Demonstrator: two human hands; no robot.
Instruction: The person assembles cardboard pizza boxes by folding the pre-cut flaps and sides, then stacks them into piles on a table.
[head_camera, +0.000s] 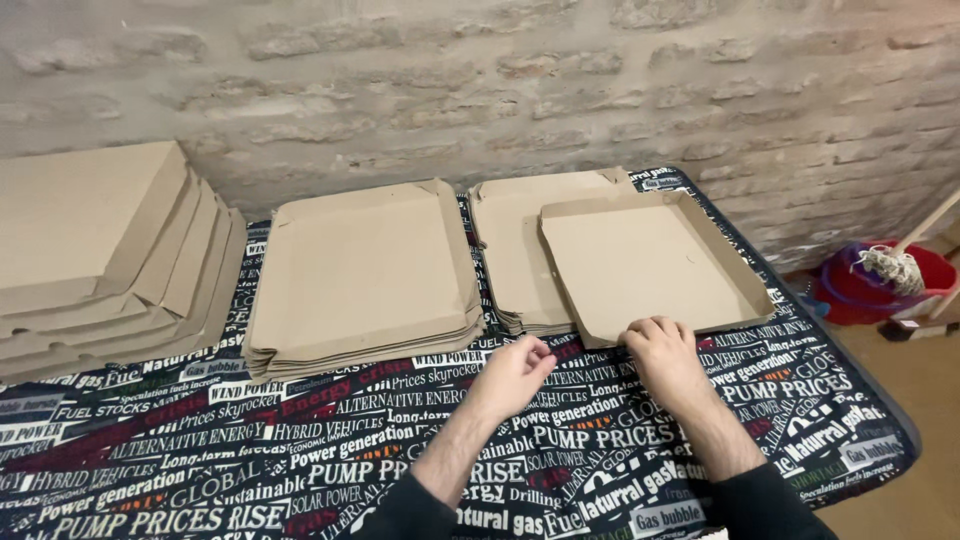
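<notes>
Low in the frame, two dark sleeves come up from the bottom edge over a tablecloth (300, 470) printed with white and red lettering on black. The left hand (515, 375), just below centre, hovers loosely curled, fingertips drawn together near the thumb, pinching nothing that shows. Right beside it, the right hand (660, 350) lies palm down with fingers bent, fingertips touching the near edge of a shallow cardboard tray (645, 265) with raised sides.

That tray sits right of centre, skewed and resting partly on a stack of flat cardboard blanks (510, 240) beneath it. Centre frame, a second, thicker cardboard stack (360, 270) lies square on the cloth, just beside the first. Over at the left edge, a fanned pile of larger cardboard pieces (100, 250) spreads toward the corner.

At the far right, past the table edge, a red bucket (860, 285) stands on the floor with a mop (895, 265) leaning in it. Across the top runs a pale brick wall (480, 90).
</notes>
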